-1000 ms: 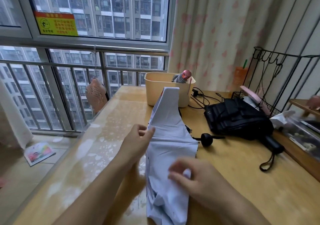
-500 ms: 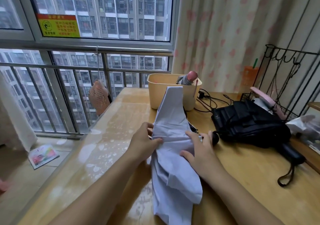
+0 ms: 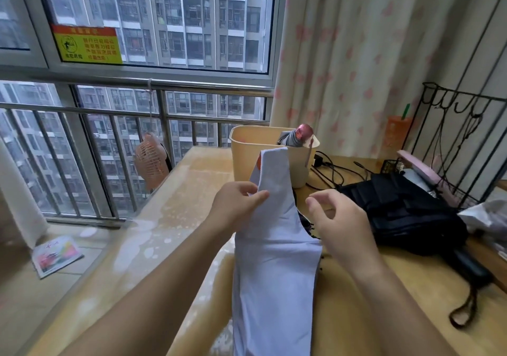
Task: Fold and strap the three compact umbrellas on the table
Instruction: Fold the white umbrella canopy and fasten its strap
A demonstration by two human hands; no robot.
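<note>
A pale lilac compact umbrella stands lengthwise in front of me, its canopy flattened into loose folds. My left hand pinches the canopy's left edge near the top between thumb and fingers. Just right of the fabric hovers my right hand, fingers loosely curled and holding nothing. A black umbrella lies crumpled on the wooden table at the right, its handle and wrist loop pointing toward me. A third umbrella with a pink tip stands inside the beige bin.
Black cables trail behind the bin. A black wire rack and a pink object stand at the far right. A small orange fan hangs on the window railing. A booklet lies on the floor left.
My right hand has lifted off the lilac canopy and now hovers beside it. My left hand has slid higher up the fabric's left edge. The view has tilted slightly.
</note>
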